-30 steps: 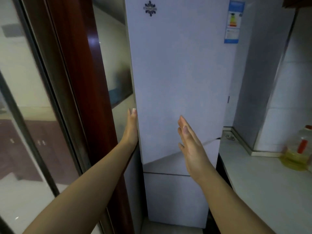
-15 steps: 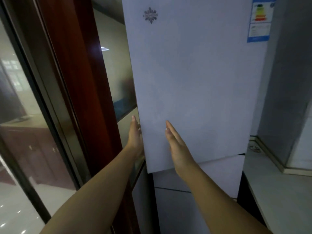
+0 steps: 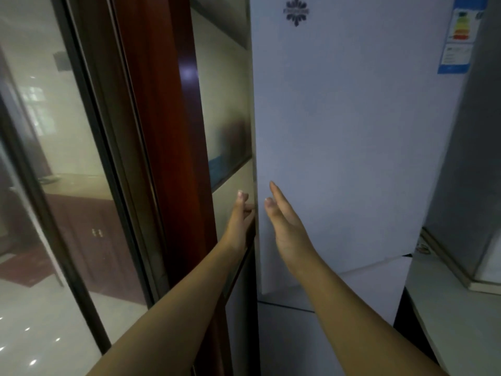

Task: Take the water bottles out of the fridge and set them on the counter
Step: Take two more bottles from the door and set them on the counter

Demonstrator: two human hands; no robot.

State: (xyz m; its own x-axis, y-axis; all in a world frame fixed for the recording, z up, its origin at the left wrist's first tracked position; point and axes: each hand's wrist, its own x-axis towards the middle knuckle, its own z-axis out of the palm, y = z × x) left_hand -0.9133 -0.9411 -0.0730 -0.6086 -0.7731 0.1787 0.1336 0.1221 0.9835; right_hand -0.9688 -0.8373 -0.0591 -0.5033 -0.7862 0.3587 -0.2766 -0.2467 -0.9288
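A tall white fridge (image 3: 352, 131) fills the middle and right of the head view, its upper door swung slightly ajar from the body. My left hand (image 3: 240, 221) is at the door's left edge, fingers curled around it. My right hand (image 3: 284, 223) lies flat and open against the door front, just right of that edge. No water bottles are visible; the fridge interior is hidden. A pale counter (image 3: 455, 316) runs along the lower right.
A dark red wooden door frame (image 3: 162, 131) and glass sliding panels (image 3: 54, 158) stand close on the left of the fridge. An energy label (image 3: 458, 36) sits at the door's top right. A grey tiled wall corner (image 3: 466, 158) rises beside the counter.
My view has shifted closer and left. My right hand slid left toward the door edge, and my left hand's fingers have hooked around that edge.
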